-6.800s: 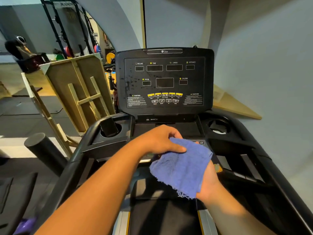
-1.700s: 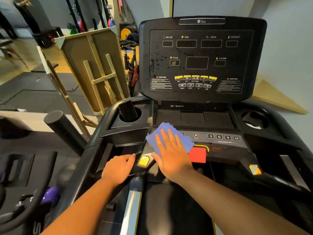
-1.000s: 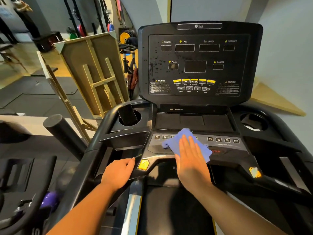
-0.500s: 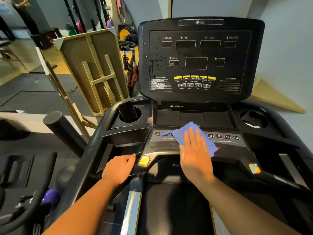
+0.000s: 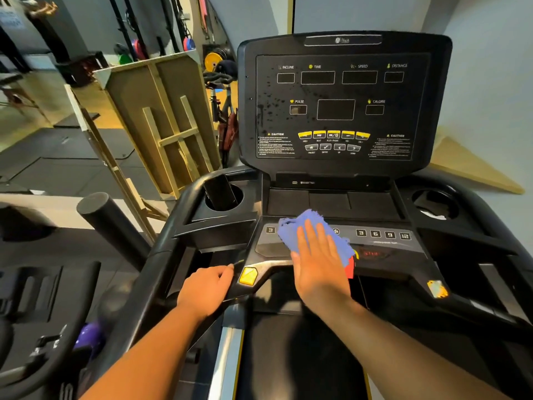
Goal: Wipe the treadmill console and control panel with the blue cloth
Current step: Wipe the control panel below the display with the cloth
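Note:
The treadmill's upright console (image 5: 343, 111) is black, with dark spots of droplets on its left side. Below it lies the sloped control panel (image 5: 383, 246) with numbered buttons. The blue cloth (image 5: 305, 226) is spread on the panel's left-centre. My right hand (image 5: 320, 267) lies flat on the cloth, fingers together, pressing it down. A red stop button (image 5: 349, 268) shows at the cloth's lower right edge. My left hand (image 5: 206, 290) grips the treadmill handle just left of a yellow button (image 5: 248, 275).
A dark phone (image 5: 219, 192) stands in the left cup holder; the right cup holder (image 5: 435, 203) holds something pale. A wooden frame (image 5: 161, 122) leans to the left of the treadmill, next to a black padded roller (image 5: 112, 223). A wall is close on the right.
My right hand has slid the cloth a little to the left along the control panel, uncovering the red stop button. My left hand stays on the handle.

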